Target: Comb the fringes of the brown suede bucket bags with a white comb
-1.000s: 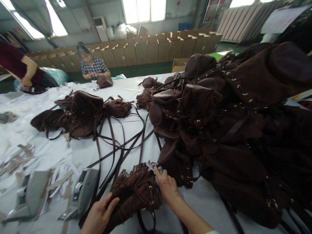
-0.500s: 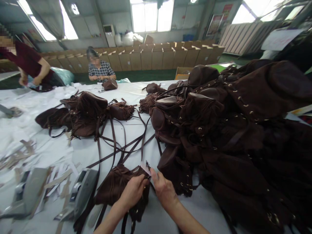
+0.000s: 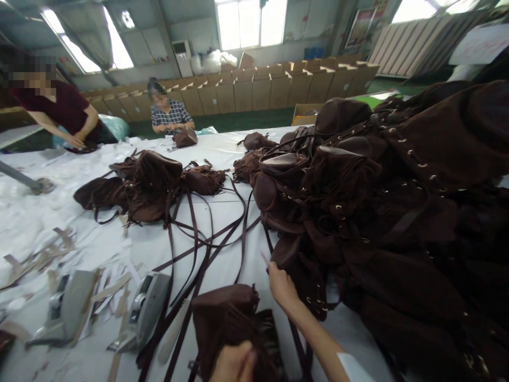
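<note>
My left hand (image 3: pixel 234 363) is closed on a dark brown fringed bag (image 3: pixel 225 313) at the bottom centre of the head view. The bag stands tilted on the white table, its fringe hanging on the right side. My right hand (image 3: pixel 282 284) is apart from that bag, up and to the right, with its fingers pinched together. A thin pale strip (image 3: pixel 264 258), blurred, sticks out from its fingertips. Just behind the right hand lies another brown bag (image 3: pixel 298 265) with metal eyelets. Long brown straps (image 3: pixel 199 246) cross the table beyond the held bag.
Brown bags (image 3: pixel 358 212) form a large heap on the right. A smaller group of bags (image 3: pixel 147 185) lies left of centre. Two grey tape dispensers (image 3: pixel 149 305) stand at the left among paper scraps (image 3: pixel 115 286). Two people work across the table (image 3: pixel 222 140), with cardboard boxes behind.
My left hand has drawn the bag down towards me and turned it. The right hand has come away from the bag, up and rightwards, with the pale strip. The view has shifted slightly.
</note>
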Demonstrator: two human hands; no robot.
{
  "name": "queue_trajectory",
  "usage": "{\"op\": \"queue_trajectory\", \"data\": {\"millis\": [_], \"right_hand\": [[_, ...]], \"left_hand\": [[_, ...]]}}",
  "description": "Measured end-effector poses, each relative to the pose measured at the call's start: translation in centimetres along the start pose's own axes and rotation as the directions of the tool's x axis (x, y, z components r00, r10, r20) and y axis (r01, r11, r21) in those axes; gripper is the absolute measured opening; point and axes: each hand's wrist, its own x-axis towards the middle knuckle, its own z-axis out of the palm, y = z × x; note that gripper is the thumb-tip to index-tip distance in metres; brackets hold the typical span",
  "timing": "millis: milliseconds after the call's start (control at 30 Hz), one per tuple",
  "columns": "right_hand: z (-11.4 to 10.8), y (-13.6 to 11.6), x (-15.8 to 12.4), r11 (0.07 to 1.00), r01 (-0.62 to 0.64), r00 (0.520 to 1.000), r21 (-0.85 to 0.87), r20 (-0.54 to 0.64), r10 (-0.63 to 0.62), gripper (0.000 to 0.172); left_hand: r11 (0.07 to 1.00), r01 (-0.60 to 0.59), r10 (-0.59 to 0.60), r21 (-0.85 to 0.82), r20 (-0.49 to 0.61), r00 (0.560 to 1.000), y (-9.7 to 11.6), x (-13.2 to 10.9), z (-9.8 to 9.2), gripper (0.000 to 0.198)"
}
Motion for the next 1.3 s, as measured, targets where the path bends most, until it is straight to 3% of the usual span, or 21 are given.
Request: {"op": "queue_trajectory", "data": {"millis": [100,200,333,400,467,533,700,767,833,900,967,1033,1133,1200,1233,1300], "right_hand": [[-2.0,1.0,-0.8,0.998,0.049,0.999,0.025,-0.010,-0.048,0.029],[-2.3,-0.5,-4.7,0.987,0.149,0.989,0.067,-0.034,-0.147,0.033],[1.6,-4.2,-10.3,0.928,0.373,0.927,0.018,-0.041,-0.372,0.045],[4.1,-5.5,-11.3,0.926,0.365,0.930,-0.097,-0.015,-0.368,0.052],[5.7,-5.7,-10.8,0.939,0.300,0.951,-0.166,-0.025,-0.308,0.054],[5.8,-4.7,-9.3,0.959,0.234,0.970,-0.160,-0.033,-0.242,0.055],[1.7,0.2,-5.6,0.995,0.056,0.996,-0.081,-0.066,-0.061,0.050],[0.2,1.1,-5.4,0.983,0.074,0.997,0.168,-0.014,-0.073,0.038],[-0.2,0.7,-6.0,0.814,0.042,0.984,0.580,0.116,-0.133,0.032],[0.4,-0.6,-6.9,0.533,-0.077,0.953,0.843,0.219,-0.209,0.040],[1.4,-2.2,-7.6,0.335,-0.184,0.942,0.924,0.263,-0.209,0.043],[2.3,-3.1,-7.9,0.210,-0.233,0.950,0.950,0.268,-0.159,0.042],[2.5,-3.0,-7.6,0.136,-0.246,0.955,0.960,0.264,-0.134,0.032],[2.3,-2.3,-7.3,0.157,-0.232,0.958,0.960,0.254,-0.136,0.026],[2.1,-1.9,-7.1,0.172,-0.227,0.959,0.959,0.250,-0.131,0.024],[2.0,-1.3,-7.1,0.191,-0.221,0.964,0.956,0.244,-0.110,0.022]], "left_hand": [[0.995,0.078,-0.085,-0.067,-0.109,0.990,-0.6,1.2,-1.5,0.053],[0.977,0.146,-0.166,-0.156,-0.125,0.978,-1.2,2.2,-2.8,0.059],[0.955,0.139,-0.174,-0.260,-0.119,0.978,-0.9,2.3,-2.1,0.055],[0.935,0.149,-0.177,-0.321,-0.061,0.982,-0.1,1.8,-1.2,0.050],[0.910,0.173,-0.187,-0.377,-0.001,0.982,1.0,1.2,-0.6,0.048],[0.891,0.179,-0.182,-0.418,0.032,0.983,1.9,0.5,-0.5,0.051],[0.911,0.166,-0.143,-0.378,0.087,0.986,2.5,-0.4,-1.2,0.053],[0.940,0.108,-0.099,-0.325,0.042,0.994,2.1,0.0,-1.3,0.052],[0.983,0.002,-0.007,-0.182,-0.027,1.000,1.9,0.5,-0.9,0.046],[0.995,-0.098,0.099,0.011,-0.024,0.995,2.0,1.0,-0.3,0.037],[0.980,-0.150,0.143,0.129,0.062,0.988,2.4,1.0,0.3,0.031],[0.969,-0.187,0.158,0.162,0.175,0.972,3.0,0.6,0.6,0.030],[0.961,-0.237,0.187,0.145,0.294,0.938,3.6,-0.3,-0.5,0.044],[0.967,-0.226,0.187,0.119,0.271,0.944,3.5,-0.4,-2.2,0.041],[0.973,-0.200,0.176,0.118,0.185,0.967,3.3,-0.2,-3.2,0.036],[0.980,-0.132,0.150,0.150,-0.116,0.982,2.4,1.0,-5.4,0.038]]}}
